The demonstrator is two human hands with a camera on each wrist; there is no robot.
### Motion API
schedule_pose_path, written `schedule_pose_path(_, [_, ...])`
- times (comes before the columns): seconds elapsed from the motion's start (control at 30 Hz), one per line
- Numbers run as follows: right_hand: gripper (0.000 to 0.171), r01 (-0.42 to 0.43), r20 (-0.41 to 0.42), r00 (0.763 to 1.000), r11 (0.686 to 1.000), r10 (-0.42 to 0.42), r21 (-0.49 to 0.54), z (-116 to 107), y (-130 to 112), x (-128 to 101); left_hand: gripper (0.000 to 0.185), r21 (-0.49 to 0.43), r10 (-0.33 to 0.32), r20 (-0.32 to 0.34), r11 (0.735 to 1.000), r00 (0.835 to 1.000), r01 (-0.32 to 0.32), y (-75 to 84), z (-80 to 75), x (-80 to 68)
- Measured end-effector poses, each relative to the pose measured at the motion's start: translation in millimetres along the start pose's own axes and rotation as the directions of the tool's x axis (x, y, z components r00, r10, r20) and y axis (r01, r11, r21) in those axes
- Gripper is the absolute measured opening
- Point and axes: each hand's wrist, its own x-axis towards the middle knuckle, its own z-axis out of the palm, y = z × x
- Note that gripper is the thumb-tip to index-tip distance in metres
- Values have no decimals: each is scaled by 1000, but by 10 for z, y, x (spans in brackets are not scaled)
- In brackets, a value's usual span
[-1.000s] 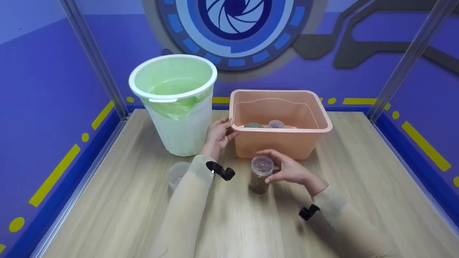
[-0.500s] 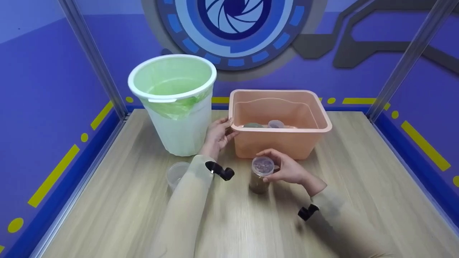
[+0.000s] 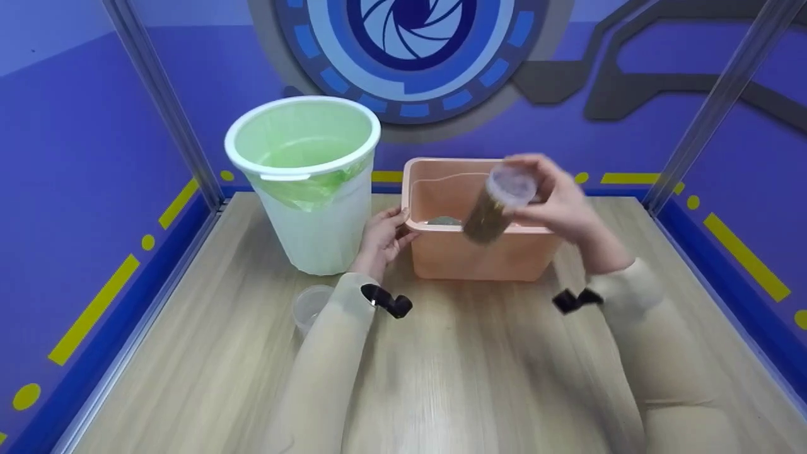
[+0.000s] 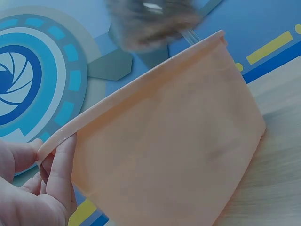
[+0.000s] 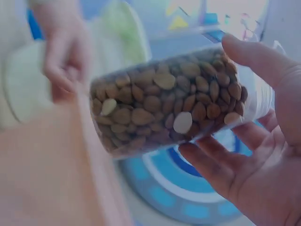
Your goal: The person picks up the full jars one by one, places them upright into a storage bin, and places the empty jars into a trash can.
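My right hand point(image 3: 562, 203) grips a clear plastic jar point(image 3: 488, 214) near its lidded end. The jar is tilted, raised over the front rim of the pink plastic bin point(image 3: 479, 255). In the right wrist view, the jar point(image 5: 164, 101) is filled with brown, almond-like nuts or seeds and a few pale pieces. My left hand point(image 3: 382, 239) pinches the bin's left front corner; the left wrist view shows the thumb and fingers of that hand point(image 4: 44, 188) on either side of the rim. A greenish thing point(image 3: 444, 221) lies inside the bin, mostly hidden by the front wall.
A tall white bucket point(image 3: 315, 236) with a green liner stands left of the bin, close to my left hand. A clear plastic cup point(image 3: 310, 307) is on the wooden table point(image 3: 435, 378), partly behind my left forearm. Blue walls enclose the table.
My right hand has lifted the jar off the table, up and to the right to the bin's rim, and tilted it. My left hand stays on the bin's corner.
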Motion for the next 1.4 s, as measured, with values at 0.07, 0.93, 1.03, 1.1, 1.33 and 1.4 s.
schedule_pose_path(0.07, [70,-37,-78,997,992,27,-123,-137,-38,142,40,0,-1,2,1000,1000,1,3,1,1])
schedule_pose_path(0.93, [43,-322,129,846,689,518,-650,-350,1179,502,42,3,-12,-4,1000,1000,12,-2,24,-9])
schedule_pose_path(1.03, [44,-322,130,845,687,519,-651,-349,1171,507,43,2,-8,3,1000,1000,8,0,25,-3])
schedule_pose_path(1.1, [45,-316,133,845,683,518,-659,-348,1170,506,44,4,-11,6,1000,1000,11,-1,25,-1])
schedule_pose_path(1.33, [63,-388,109,819,683,564,-619,-319,1125,537,43,6,-17,-17,1000,1000,17,-11,11,-3])
schedule_pose_path(1.4, [72,-421,85,814,683,575,-597,-281,1064,564,43,11,-12,-24,1000,1000,13,-19,8,-13])
